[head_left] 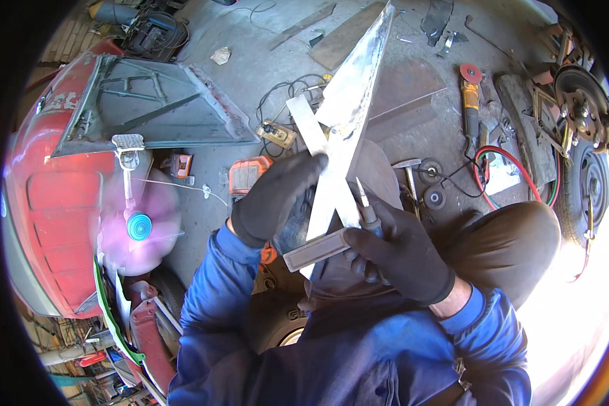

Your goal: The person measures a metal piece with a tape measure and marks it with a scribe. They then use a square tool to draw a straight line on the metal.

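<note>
Head view is showing the tapered metal sheet [348,101] running up and away from the chest, its narrow tip pointing far. The left hand [277,196] is gripping its lower part alongside a flat metal ruler [318,145], while the right hand [399,254] is closing its fingers around a scriber [367,210] just beside the lower edge.

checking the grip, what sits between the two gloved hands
In the head view, the lower end of the long pointed metal sheet and a flat steel strip crossing it lie between the left hand and right hand.
</note>
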A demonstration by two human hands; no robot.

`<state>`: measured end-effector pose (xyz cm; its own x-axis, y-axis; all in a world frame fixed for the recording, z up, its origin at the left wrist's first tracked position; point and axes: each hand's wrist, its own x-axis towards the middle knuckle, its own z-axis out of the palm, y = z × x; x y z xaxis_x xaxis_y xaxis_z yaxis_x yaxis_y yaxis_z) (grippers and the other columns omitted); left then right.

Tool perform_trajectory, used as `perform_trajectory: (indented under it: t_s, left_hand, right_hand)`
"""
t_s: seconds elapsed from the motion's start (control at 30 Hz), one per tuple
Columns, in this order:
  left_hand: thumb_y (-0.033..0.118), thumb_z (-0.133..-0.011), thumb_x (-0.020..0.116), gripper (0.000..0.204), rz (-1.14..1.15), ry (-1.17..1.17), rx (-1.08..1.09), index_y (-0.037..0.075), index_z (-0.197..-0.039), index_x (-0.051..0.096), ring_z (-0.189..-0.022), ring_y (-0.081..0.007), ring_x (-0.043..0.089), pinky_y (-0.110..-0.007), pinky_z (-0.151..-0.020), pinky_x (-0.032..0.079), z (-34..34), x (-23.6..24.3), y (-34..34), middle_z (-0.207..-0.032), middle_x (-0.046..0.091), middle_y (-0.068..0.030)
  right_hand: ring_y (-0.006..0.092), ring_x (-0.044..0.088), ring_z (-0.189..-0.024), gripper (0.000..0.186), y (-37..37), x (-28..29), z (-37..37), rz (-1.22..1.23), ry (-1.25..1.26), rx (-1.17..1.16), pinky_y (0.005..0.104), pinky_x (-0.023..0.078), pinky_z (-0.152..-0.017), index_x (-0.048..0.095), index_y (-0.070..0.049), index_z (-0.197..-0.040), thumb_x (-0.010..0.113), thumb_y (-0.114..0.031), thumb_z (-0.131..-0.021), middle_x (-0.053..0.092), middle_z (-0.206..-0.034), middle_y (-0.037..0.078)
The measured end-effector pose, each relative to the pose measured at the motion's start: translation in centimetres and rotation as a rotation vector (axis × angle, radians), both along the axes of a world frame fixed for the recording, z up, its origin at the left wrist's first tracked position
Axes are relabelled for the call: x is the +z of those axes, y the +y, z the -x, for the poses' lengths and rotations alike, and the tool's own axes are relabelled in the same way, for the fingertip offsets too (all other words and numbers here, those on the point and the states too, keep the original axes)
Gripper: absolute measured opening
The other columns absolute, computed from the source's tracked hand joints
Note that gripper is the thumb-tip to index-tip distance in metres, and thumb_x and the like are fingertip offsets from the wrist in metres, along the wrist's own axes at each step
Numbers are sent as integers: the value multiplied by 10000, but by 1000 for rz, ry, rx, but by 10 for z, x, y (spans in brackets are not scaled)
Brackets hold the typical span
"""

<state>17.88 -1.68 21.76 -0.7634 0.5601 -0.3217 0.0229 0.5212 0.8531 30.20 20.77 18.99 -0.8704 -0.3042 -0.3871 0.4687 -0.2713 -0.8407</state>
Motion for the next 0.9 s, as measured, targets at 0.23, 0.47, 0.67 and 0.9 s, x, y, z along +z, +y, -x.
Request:
perform_trajectory:
  t_s: [0.23,0.47,0.67,0.9]
  left_hand:
    - [54,-991,719,390,-149,378,-78,49,-1381,710,-1108,-260,725,-376,-941,567,11,-31,15,-1232,737,-180]
    - [131,-1056,694,276,-243,448,244,-24,-1277,751,-952,-137,698,-319,-833,556,7,-12,30,-1051,760,-90]
    - [-112,-980,566,480,-133,896,135,6,-1429,686,-1013,-321,738,-398,-889,580,-14,-14,21,-1173,744,-219]
    - [63,-1064,658,407,-136,652,138,-57,-1451,623,-964,-262,683,-361,-878,543,-30,-33,11,-1151,742,-157]
  right_hand:
    - [89,672,-723,644,-6,-4,3,14,-19,68,293,564,-659,437,-73,-1679,668,-174,-1086,725,-867,35]
    - [83,660,-703,354,-3,6,3,10,41,-60,269,540,-633,648,-8,-1383,677,-193,-1082,726,-851,36]
    - [132,610,-745,271,3,9,0,-190,158,-47,342,528,-716,720,21,-1167,718,-220,-1043,693,-816,65]
    - [76,616,-596,242,-3,-3,-5,-102,0,-6,268,472,-543,734,-15,-1050,719,-255,-1071,707,-740,27]
